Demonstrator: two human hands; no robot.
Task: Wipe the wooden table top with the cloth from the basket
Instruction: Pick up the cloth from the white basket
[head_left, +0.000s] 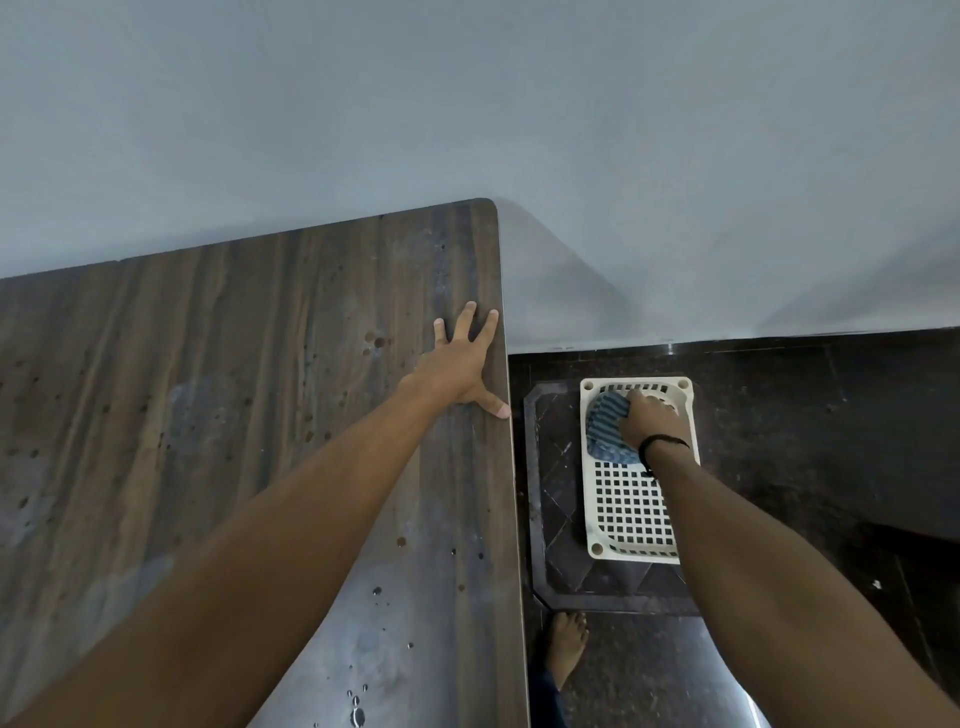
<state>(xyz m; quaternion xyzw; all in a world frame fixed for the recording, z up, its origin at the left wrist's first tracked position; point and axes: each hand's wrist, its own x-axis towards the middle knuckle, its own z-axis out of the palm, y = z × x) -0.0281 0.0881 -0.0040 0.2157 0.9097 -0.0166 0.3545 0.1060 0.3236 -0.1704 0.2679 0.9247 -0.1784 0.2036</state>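
While the table top (234, 389) was not yet wiped, the cloth (608, 431), blue and striped, was recorded at the far end of the basket (631, 512), a white plastic grid tray set on the dark floor (831, 441) just beside the table's right edge. Right hand (652, 421): lowered into the basket, fingers curled onto the cloth, which was judged to be gripped for lifting out; a dark band (662, 444) was noted at the wrist. Left hand (460, 369): laid flat on the table top near its right edge, fingers straight and spread, nothing held; it was judged to be placed so as a brace while the body was bent toward the floor. Table top: dark wood grain, marked with spots, pale smears and drops of liquid (358, 712) at the near end, judged to be the reason for wiping. A bare foot (566, 644) was noted on the floor near the basket. Step in hand: fetching of the cloth.
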